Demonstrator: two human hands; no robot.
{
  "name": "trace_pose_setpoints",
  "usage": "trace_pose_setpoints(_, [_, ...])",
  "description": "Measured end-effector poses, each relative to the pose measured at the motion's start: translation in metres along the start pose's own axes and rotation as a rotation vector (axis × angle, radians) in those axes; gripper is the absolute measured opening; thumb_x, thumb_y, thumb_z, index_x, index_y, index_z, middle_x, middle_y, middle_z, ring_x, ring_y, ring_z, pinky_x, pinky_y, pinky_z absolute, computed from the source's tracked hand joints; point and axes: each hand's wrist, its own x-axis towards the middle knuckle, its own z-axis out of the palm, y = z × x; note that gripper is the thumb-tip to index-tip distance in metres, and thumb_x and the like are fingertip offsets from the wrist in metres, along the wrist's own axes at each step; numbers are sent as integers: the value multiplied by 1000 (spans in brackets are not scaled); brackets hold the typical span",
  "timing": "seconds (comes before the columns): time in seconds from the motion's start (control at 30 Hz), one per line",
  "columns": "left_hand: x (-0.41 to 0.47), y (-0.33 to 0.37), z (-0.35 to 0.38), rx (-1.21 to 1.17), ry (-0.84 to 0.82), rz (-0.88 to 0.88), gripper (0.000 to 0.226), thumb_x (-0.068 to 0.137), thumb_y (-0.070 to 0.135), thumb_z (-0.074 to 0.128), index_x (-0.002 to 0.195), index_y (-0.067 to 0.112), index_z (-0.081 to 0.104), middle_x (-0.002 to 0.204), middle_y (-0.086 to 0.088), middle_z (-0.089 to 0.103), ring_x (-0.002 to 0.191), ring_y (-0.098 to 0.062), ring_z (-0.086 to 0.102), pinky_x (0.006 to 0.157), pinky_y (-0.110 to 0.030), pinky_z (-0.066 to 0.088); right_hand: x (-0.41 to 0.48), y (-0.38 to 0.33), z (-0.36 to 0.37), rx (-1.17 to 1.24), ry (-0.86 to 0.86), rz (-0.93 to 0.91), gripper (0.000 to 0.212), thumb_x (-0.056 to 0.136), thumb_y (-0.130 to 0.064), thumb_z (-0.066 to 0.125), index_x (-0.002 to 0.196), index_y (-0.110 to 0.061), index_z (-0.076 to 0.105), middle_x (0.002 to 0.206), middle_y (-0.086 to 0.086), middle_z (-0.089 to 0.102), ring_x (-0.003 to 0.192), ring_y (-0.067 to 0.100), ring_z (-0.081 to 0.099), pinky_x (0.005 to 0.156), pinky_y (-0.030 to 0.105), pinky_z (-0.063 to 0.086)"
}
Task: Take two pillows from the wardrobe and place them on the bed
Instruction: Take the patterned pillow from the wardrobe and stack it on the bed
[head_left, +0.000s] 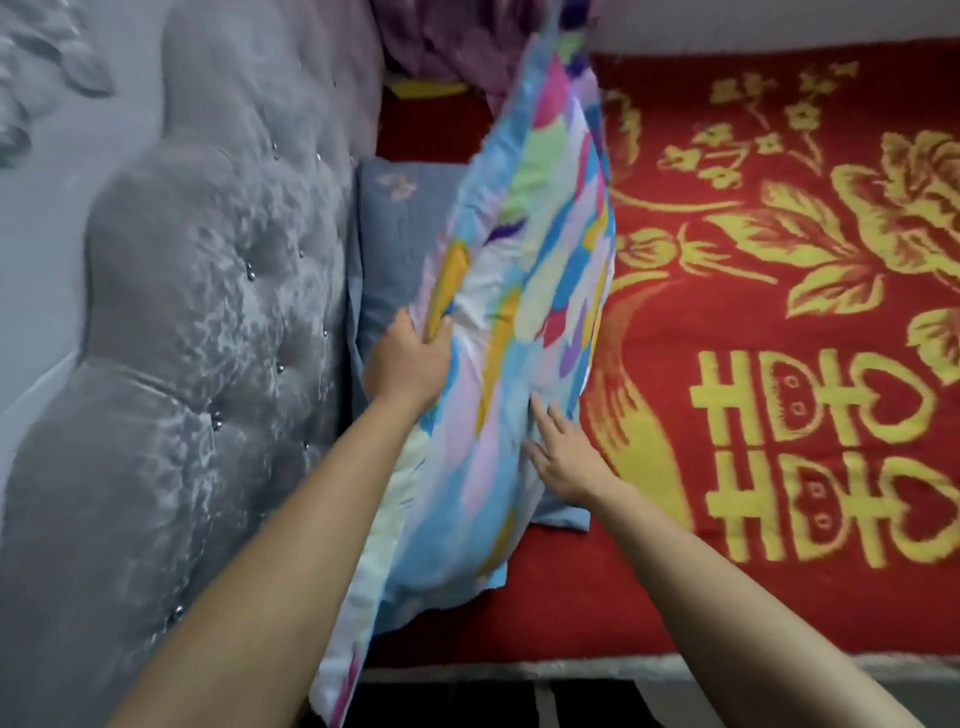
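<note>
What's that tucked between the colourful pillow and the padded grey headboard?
In the head view, a grey-blue pillow lies on the bed between the colourful pillow and the headboard, partly hidden by the left hand gripping the colourful one.

the pillow (519, 312) up front is a wild patchwork of sky blue, pink, yellow, pale green, purple and white blotches, and the other pillow (400, 228) behind it is plain slate blue with a faint pinkish motif. bed cover (779, 291) is bright red with yellow flowers, leaves and big block characters. headboard (208, 312) is shiny silver-grey with little metallic studs.
</note>
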Motion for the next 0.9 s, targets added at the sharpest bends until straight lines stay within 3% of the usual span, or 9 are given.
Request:
trace_pose_setpoints(0.13, [14,-50,30,243,32,-108,83,69,82,53,109,10,49,118,-22,63,107,-41,61,82,-44,48,42,4,51,93,-22,47,67,102,-44,43,157,-31,8,165,14,2,151,33,10,123,48,8])
trace_pose_setpoints(0.23, [25,-97,42,339,28,-173,100,58,85,61,117,6,46,122,-26,61,110,-43,60,85,-47,49,52,12,70,110,166,68,73,86,-60,61,150,-36,34,156,6,30,140,33,31,116,44,22])
trace_pose_setpoints(0.3, [40,-122,46,378,20,-206,101,61,83,62,122,5,44,123,-28,59,111,-45,59,87,-49,48,49,18,75,234,377,133,92,64,-70,75,142,-31,45,139,2,40,129,28,40,112,37,29])
trace_pose_setpoints(0.4, [54,-146,51,414,54,-234,98,64,82,59,125,7,42,125,-27,59,112,-46,58,87,-49,47,46,15,79,427,505,355,134,38,-82,78,150,-31,26,141,4,29,136,23,29,117,37,25])
trace_pose_setpoints(0.53, [55,-152,57,449,150,-181,90,75,76,54,134,10,35,125,-27,59,110,-47,58,85,-52,46,50,2,79,572,368,622,163,25,-85,78,154,-34,-8,156,11,21,146,30,20,118,49,17])
trace_pose_setpoints(0.6, [56,-150,56,442,195,-144,76,87,64,49,140,12,34,129,-26,56,112,-47,56,87,-53,45,50,-1,74,598,355,648,162,29,-81,81,155,-32,-8,150,15,30,143,32,27,117,48,21])
trace_pose_setpoints(0.73, [63,-132,40,303,352,89,47,96,41,44,137,16,45,125,-23,61,108,-47,56,83,-48,44,44,-6,51,541,650,490,137,42,-71,86,154,-27,20,120,3,33,125,27,37,113,35,29])
trace_pose_setpoints(0.83, [76,-109,25,221,403,221,41,98,35,42,132,14,51,122,-20,64,107,-43,57,82,-45,43,48,-9,23,507,816,369,121,48,-68,85,150,-28,34,116,-2,31,119,22,40,106,23,28])
trace_pose_setpoints(0.9, [88,-94,21,146,430,292,36,98,32,42,125,12,56,117,-17,67,103,-40,58,80,-41,41,57,-13,3,492,911,309,108,51,-66,84,144,-29,44,114,-3,33,117,21,43,107,26,34])
